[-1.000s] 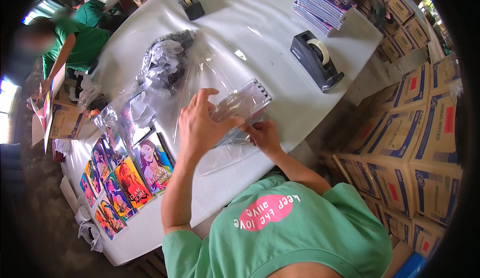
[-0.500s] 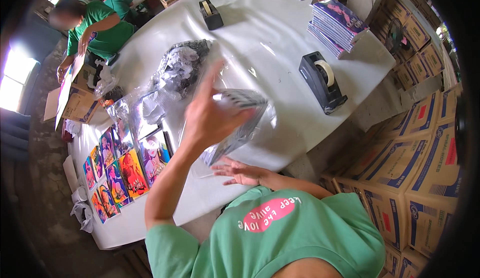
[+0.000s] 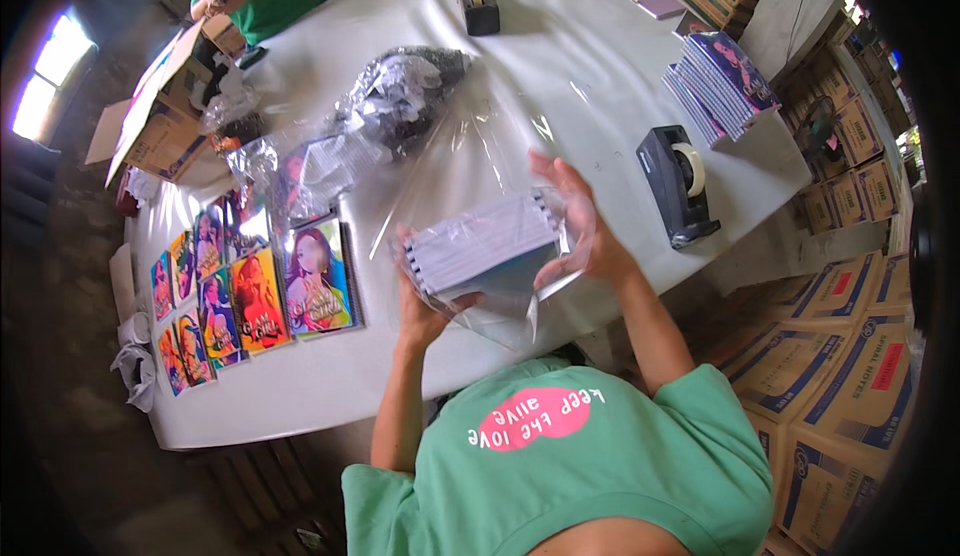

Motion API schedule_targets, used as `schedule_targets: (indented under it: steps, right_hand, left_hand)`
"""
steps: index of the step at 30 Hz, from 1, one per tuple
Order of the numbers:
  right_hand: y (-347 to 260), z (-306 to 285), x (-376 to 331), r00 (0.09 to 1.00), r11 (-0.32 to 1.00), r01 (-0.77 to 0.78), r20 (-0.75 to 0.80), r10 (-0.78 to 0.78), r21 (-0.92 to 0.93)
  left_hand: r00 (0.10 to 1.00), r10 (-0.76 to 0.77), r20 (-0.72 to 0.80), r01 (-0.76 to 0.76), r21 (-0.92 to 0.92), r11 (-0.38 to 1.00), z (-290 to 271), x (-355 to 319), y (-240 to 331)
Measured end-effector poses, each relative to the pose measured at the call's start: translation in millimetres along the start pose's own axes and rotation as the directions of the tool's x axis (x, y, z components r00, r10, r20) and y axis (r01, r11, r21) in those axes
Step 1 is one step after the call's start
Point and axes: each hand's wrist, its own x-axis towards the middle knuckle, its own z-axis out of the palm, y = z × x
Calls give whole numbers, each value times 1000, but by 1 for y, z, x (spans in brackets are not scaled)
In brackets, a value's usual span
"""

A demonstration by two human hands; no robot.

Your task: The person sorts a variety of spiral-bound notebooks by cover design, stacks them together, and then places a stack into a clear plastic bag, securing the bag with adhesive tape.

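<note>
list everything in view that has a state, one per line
spiral-bound bundle, held up, in loose clear plastic
left hand, gripping the bundle's left end
right hand, cupped at its right end
near tape dispenser, loaded
far tape dispenser, loaded
colourful notebooks, closed, laid out flat
purple notebooks, closed, stacked
crumpled plastic, heaped
carton, open

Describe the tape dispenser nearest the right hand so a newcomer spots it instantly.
Start at the white table, then find the right hand. The black tape dispenser sits to its right, short of the dark-covered notebook stack. The other dispenser stands farther up the table.
</note>
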Motion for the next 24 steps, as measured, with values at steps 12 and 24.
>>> schedule_targets:
  steps: [12,24]
  right_hand:
    - [-27,-37,-7,950,996,-85,-304,76,-16]
    - [-22,-1,21,849,792,47,443,290,-609]
  left_hand:
    - [509,858,-68,-722,509,469,-30,49,129]
    - [824,476,307,-565,392,726,-60,19,37]
